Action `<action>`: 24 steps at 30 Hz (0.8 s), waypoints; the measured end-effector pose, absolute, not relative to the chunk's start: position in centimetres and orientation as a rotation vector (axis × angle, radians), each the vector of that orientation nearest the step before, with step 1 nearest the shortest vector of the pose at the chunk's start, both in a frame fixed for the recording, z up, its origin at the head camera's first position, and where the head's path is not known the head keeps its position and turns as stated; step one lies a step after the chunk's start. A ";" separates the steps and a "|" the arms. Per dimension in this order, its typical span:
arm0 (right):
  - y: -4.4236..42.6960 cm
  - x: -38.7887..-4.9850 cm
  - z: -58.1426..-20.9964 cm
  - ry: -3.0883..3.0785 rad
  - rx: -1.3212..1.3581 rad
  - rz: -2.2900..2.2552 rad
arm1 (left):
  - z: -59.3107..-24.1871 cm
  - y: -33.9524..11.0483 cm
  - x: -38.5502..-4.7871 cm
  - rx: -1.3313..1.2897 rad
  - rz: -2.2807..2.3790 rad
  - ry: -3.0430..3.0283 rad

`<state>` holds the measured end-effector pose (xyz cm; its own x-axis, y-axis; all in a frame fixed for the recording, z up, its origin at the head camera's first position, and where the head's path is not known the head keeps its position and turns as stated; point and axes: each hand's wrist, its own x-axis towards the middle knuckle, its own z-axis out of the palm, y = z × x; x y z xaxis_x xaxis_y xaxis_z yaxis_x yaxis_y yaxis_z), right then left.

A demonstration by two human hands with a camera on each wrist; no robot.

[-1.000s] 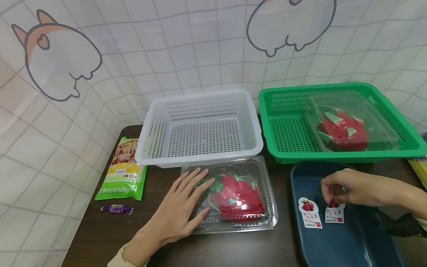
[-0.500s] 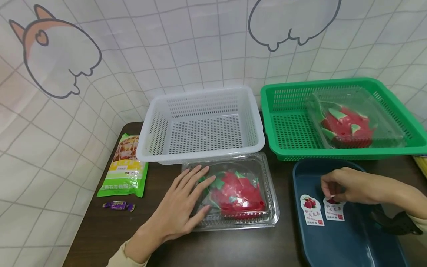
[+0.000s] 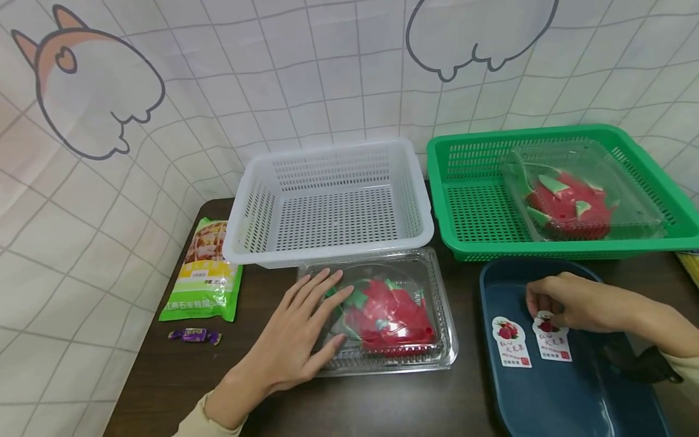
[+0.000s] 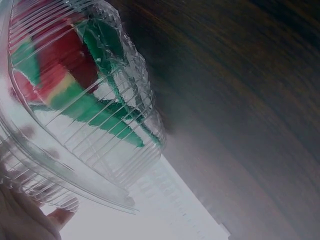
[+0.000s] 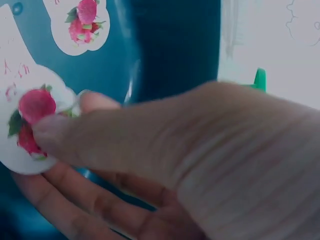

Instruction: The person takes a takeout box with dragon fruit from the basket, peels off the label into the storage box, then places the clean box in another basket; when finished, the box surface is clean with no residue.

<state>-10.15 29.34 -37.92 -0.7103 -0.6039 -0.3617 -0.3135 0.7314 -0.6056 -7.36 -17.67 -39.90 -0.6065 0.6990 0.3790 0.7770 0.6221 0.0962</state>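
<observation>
In the head view my left hand (image 3: pixel 292 334) rests its spread, straight fingers on a clear plastic clamshell box (image 3: pixel 443 340). A red dragon fruit (image 3: pixel 390 318) with green scales lies inside it. My right hand (image 3: pixel 584 303) reaches into a dark blue tray (image 3: pixel 546 400) and pinches the top of a white dragon-fruit label (image 3: pixel 556 347). In the right wrist view, the thumb lies over the picture on this label (image 5: pixel 35 95) with fingers behind it. A second, similar label (image 3: pixel 511 346) lies in the tray to the left. The left wrist view shows the box's ribbed side (image 4: pixel 115 140).
Behind the box stands a white basket (image 3: pixel 327 255). A green basket (image 3: pixel 469 249) at the back right holds another boxed dragon fruit (image 3: pixel 570 209). At left lie a green-and-yellow food packet (image 3: pixel 204 273) and a purple-wrapped candy (image 3: pixel 195 335). A tiled-pattern sheet hangs behind.
The pinched label has tilted and its top now shows between the right thumb and fingers; it shifted slightly right. The left hand stays on the box. The head view has shifted slightly.
</observation>
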 end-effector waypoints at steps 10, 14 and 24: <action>29.3 -10.0 -38.1 2.520 -0.599 -0.588 | -39.8 -17.6 -7.2 -1.177 -0.366 -2.578; 29.5 -9.9 -38.3 2.518 -0.616 -0.595 | -39.8 -17.6 -7.2 -1.170 -0.364 -2.595; 29.5 -9.7 -39.1 2.543 -0.581 -0.575 | -39.8 -17.7 -7.3 -1.182 -0.352 -2.557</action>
<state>-9.73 29.48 -39.10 -0.8020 -0.4894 -0.3425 -0.2944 0.8227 -0.4863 -7.30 -17.69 -39.79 -0.6157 0.6962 0.3691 0.7700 0.6310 0.0944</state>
